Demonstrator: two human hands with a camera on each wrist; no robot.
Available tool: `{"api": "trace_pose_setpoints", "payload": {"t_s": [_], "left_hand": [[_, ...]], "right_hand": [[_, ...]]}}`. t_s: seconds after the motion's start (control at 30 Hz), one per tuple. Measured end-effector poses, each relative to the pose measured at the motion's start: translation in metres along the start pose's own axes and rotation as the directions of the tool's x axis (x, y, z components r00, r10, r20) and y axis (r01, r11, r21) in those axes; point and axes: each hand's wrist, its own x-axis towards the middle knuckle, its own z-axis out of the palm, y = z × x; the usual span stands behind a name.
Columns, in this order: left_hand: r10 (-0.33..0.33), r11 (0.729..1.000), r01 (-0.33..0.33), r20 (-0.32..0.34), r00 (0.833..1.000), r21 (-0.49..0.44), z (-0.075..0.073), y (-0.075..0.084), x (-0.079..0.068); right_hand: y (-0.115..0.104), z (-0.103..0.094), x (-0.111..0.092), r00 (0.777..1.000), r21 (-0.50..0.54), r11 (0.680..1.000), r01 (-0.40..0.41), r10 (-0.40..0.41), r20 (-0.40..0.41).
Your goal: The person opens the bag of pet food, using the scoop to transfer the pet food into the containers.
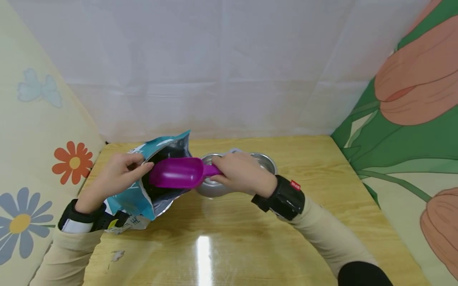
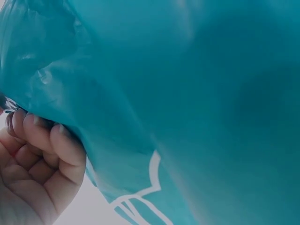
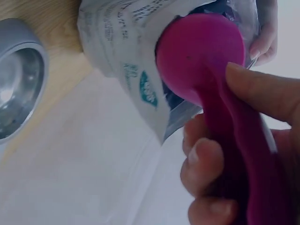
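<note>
Scoop [image 1: 175, 173] — judged light, stiff, best taken by handle [image 1: 212, 170] — is gripped by right hand [image 1: 241, 171]; soft bag [image 1: 132, 201] is pinched by left hand [image 1: 121, 174].

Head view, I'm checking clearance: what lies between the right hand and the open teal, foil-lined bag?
The head view shows a purple plastic scoop bridging the right hand and the bag, a round metal bowl partly beneath it.
</note>
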Motion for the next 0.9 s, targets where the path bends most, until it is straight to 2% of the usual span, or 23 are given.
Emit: {"api": "trace_pose_setpoints", "payload": {"t_s": [0.1,0.23,0.33,0.5,0.63,0.9], "left_hand": [[0.0,1.0,0.0,0.003,1.0,-0.009,0.0,0.0,0.0],[0.002,1.0,-0.001,0.004,1.0,-0.019,0.0,0.0,0.0],[0.005,1.0,-0.005,0.001,1.0,-0.02,0.0,0.0,0.001],[0.014,1.0,-0.015,-0.001,1.0,-0.017,0.0,-0.002,0.001],[0.016,1.0,-0.016,0.004,1.0,-0.021,0.0,-0.004,0.001],[0.024,0.999,-0.023,0.007,1.0,-0.032,-0.002,-0.002,0.001]], "right_hand": [[-0.011,-0.002,0.013,1.0,-0.063,0.998,-0.012,0.014,0.021],[-0.03,-0.001,0.034,0.993,-0.161,0.985,-0.053,0.069,0.098],[-0.044,0.002,0.047,0.987,-0.217,0.976,-0.038,0.071,0.146],[-0.059,0.008,0.065,0.989,-0.301,0.954,-0.008,0.052,0.14],[-0.063,0.014,0.076,0.988,-0.318,0.947,-0.033,0.08,0.135],[-0.068,0.024,0.089,0.987,-0.352,0.935,-0.032,0.086,0.137]]}}
